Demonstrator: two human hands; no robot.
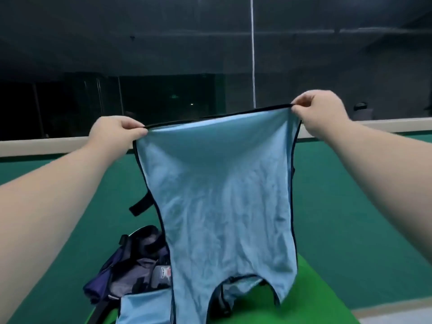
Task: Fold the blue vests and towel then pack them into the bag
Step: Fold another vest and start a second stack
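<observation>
Green floor, blue vest hanging between 2 hands

I see the hanging vest screening part of the bag; open green floor lies either side.

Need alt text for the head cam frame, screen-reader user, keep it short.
The left hand and right hand each pinch the dark-trimmed top edge of a light blue vest, holding it spread out in the air. Below, at lower left, an open dark bag and another light blue cloth lie on a bright green surface.
</observation>
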